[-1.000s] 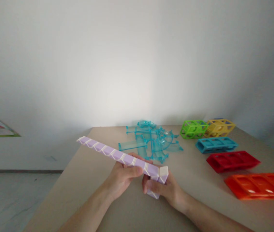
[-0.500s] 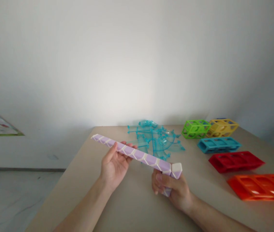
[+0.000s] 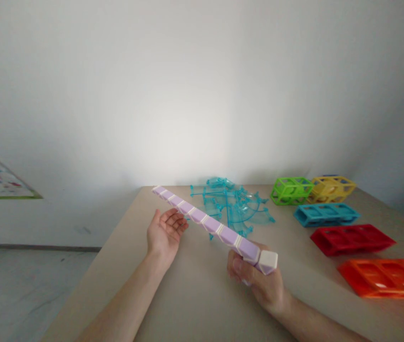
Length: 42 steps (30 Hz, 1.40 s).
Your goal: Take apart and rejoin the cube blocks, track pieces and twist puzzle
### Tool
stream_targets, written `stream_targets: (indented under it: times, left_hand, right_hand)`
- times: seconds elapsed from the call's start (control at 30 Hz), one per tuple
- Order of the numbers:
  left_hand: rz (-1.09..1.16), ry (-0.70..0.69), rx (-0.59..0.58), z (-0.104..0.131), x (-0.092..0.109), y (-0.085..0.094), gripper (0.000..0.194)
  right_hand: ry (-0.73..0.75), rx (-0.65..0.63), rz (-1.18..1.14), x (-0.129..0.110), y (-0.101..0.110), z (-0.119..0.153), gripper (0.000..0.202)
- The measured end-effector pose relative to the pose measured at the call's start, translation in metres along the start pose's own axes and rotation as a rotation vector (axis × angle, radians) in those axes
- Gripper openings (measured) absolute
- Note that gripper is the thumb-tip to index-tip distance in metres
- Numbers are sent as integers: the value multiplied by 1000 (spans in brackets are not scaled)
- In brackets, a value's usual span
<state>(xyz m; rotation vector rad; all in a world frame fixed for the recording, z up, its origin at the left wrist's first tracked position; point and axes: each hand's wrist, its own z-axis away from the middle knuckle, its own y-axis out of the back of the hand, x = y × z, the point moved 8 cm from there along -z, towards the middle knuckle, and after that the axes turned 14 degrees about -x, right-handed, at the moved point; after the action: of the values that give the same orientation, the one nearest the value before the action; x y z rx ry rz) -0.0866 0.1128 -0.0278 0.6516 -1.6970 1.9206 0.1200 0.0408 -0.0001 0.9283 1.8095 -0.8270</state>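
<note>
A long stick of purple segments with white edges (image 3: 205, 221) slants up and to the left above the table, with a white block at its near right end. My right hand (image 3: 254, 275) is closed round a short part of it that bends down near that end. My left hand (image 3: 166, 232) lies palm up under the far half, its fingers apart and slightly curled, holding nothing. Its fingertips are near the stick's underside.
Clear blue plastic pieces (image 3: 230, 204) lie in a pile on the table (image 3: 195, 294) near the wall. To the right are green (image 3: 291, 191), yellow (image 3: 332, 188), blue (image 3: 326, 214), red (image 3: 353, 239) and orange (image 3: 387, 278) open-frame blocks.
My left hand has let go of the stick and dropped slightly away from it. The stick's far end has moved right and up, and its near end has come lower and to the right.
</note>
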Motion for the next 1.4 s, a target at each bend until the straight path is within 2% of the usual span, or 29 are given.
stream_targets:
  times: [0.17,0.27,0.33,0.43,0.53,0.67,0.77,0.87,0.97,1.07,1.13,1.2,1.3,1.4]
  left_hand:
    - [-75,127,-105,5,-27,-15,44]
    - [-106,134,-87,6,-31,-15,39]
    - [-180,76,-84,4,-26,-14,36]
    - [-340,-153,-37,3,-5,-8,23]
    - [-610,-445,51,9,25,-4,48]
    - [-1103,-655,80,23,46,-20,66]
    - [-1468,-896,-15,50,49,-52,55]
    - [-1597,-1036,-300,76,37,-83,31]
    - [-1597,-964,-660,89,18,-102,32]
    - [-1580,-887,-884,92,3,-107,33]
    - [-1587,-874,-934,91,-1,-106,31]
    - [-1626,-853,-935,88,-2,-103,26]
    - [-1722,-774,-893,81,-2,-100,22]
    - [-1798,-696,-838,77,-2,-99,23]
  right_hand:
    - [-14,3,190,-9,-1,-1,32]
    - [-61,31,252,-13,2,0,36]
    - [-69,31,284,-16,3,1,38]
    - [-60,19,284,-19,3,1,39]
    - [-66,4,242,-17,2,0,39]
    - [-82,-20,170,-11,0,-1,37]
    - [-85,-65,176,-10,-3,-2,35]
    - [-129,-134,262,-12,-9,-2,33]
    - [-160,-180,347,-15,-14,-4,31]
    - [-146,-234,369,-16,-20,-7,28]
    - [-144,-264,389,-13,-22,-8,26]
    - [-138,-253,436,-11,-19,-9,24]
    - [-100,-175,545,-12,-11,-10,17]
    - [-71,-99,671,-18,-5,-9,18]
